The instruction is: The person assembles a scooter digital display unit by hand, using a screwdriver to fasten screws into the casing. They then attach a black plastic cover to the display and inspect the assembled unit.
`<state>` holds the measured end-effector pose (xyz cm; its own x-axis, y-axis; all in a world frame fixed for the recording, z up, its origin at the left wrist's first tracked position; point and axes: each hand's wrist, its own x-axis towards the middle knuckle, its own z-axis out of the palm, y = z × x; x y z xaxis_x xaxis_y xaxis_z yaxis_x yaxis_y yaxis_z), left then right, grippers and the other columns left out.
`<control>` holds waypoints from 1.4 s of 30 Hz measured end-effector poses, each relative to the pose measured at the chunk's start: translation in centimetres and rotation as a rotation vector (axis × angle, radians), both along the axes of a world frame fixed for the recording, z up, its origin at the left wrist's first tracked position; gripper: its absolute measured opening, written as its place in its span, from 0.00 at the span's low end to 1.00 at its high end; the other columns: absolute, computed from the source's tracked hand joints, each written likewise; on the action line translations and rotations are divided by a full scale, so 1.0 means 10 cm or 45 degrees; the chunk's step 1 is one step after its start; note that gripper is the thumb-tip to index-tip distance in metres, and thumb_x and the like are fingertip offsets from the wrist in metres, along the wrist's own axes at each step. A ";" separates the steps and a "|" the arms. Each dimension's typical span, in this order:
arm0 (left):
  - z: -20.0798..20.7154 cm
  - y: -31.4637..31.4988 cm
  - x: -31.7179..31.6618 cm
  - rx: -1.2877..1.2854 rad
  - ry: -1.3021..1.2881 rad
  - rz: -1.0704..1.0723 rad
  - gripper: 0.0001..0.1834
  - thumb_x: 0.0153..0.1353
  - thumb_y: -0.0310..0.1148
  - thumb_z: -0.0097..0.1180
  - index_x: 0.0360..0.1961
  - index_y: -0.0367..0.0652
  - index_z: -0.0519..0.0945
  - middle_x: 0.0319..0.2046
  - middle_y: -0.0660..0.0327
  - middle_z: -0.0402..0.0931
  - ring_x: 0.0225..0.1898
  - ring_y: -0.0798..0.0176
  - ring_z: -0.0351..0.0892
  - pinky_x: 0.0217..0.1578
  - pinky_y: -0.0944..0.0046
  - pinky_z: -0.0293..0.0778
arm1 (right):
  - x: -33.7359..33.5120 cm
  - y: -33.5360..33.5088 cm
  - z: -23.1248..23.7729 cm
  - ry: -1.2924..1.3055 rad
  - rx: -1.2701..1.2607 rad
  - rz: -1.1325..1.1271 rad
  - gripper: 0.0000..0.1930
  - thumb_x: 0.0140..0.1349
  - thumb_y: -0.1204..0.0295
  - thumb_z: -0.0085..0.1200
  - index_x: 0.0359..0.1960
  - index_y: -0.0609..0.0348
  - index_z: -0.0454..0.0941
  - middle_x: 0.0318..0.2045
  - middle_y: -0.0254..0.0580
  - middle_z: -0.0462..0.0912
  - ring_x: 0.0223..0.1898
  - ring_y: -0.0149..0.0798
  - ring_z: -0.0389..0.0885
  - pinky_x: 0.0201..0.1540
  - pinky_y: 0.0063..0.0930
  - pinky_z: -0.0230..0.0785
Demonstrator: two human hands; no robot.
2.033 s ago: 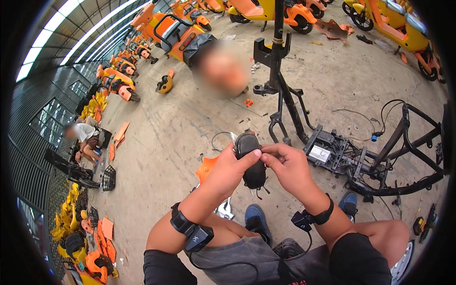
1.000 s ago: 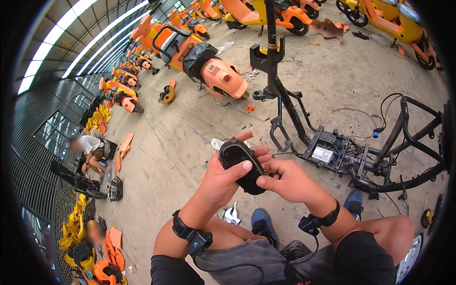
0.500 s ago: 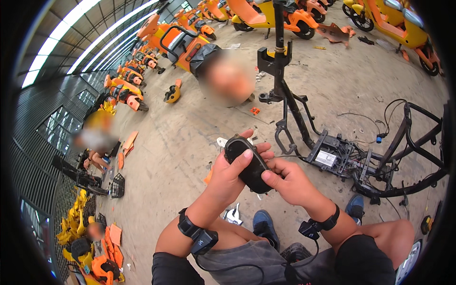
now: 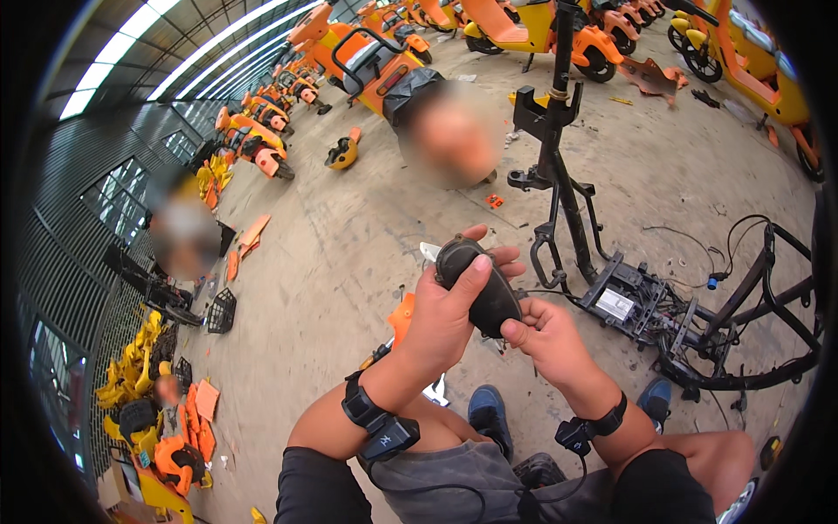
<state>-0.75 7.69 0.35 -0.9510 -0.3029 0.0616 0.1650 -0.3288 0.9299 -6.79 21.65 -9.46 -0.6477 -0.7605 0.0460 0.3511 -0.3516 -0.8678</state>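
Both my hands are closed on a black oblong casing (image 4: pixel 491 293), rounded at its ends, in front of my body. My left hand (image 4: pixel 456 297) wraps round its upper part, thumb lying across the face and fingertips showing beyond the far side. At the lower right end, my right hand (image 4: pixel 552 336) pinches the edge between thumb and fingers. A white tab (image 4: pixel 429 251) sticks out at the casing's upper left. Under my left wrist lie an orange piece (image 4: pixel 401 320) and a white-and-metal object (image 4: pixel 436 390), partly hidden.
A stripped black scooter frame (image 4: pixel 576 210) stands at right, its electronics tray (image 4: pixel 615 301) exposed. Orange and yellow scooters (image 4: pixel 511 26) fill the back. A yellow helmet (image 4: pixel 342 154) lies on the floor. Loose yellow and orange panels (image 4: pixel 140 367) pile at left, and blurred people sit nearby.
My view has shifted, so the surroundings sit further right. The casing has tilted in my hands, its face less squarely seen, and my right thumb now rests nearer its lower end.
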 end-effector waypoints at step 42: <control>-0.09 0.10 0.08 -1.153 0.047 -0.456 0.14 0.60 0.32 0.71 0.45 0.40 0.84 0.30 0.63 0.82 0.31 0.71 0.79 0.33 0.66 0.75 | -0.20 0.49 0.58 1.251 -0.106 -0.560 0.19 0.44 0.72 0.74 0.41 0.56 0.87 0.44 0.36 0.86 0.46 0.44 0.78 0.50 0.35 0.72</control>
<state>0.07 8.64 -0.56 -0.9703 0.1809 0.1607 0.2290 0.4719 0.8514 -8.81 26.57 -3.70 -0.5149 -0.4406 0.7354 -0.6574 -0.3476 -0.6686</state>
